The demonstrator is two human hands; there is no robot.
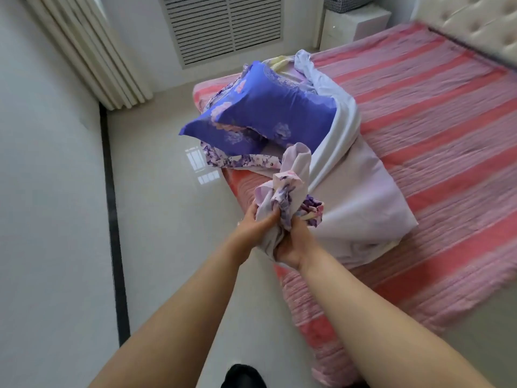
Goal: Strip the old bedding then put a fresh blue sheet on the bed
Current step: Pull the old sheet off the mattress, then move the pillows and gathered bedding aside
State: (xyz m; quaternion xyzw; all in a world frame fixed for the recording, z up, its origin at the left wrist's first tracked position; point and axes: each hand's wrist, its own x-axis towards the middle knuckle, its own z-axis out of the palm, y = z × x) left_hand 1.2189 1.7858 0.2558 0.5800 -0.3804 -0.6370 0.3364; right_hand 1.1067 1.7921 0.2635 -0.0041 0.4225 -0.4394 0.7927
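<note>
Both hands clutch a bunched end of the pale floral sheet [285, 203] above the near bed edge: the left hand [256, 224] curls its fingers into the cloth, and the right hand [293, 243] grips it from below, its fingertips buried in folds. The rest trails onto the pink striped mattress cover [436, 135], partly hidden under a blue flowered pillow [268, 107]; the headboard [472, 21] is cut off by the frame.

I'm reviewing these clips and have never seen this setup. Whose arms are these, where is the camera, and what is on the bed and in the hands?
There is no machine: a person wears a camera on the head, looking down at their own bare arms. The left hand and right hand both grip a bunched end of the pale floral sheet. The rest of it lies heaped on the bed with a blue floral pillow on top. Underneath is a pink striped mattress cover. No fresh blue sheet is visible.
</note>
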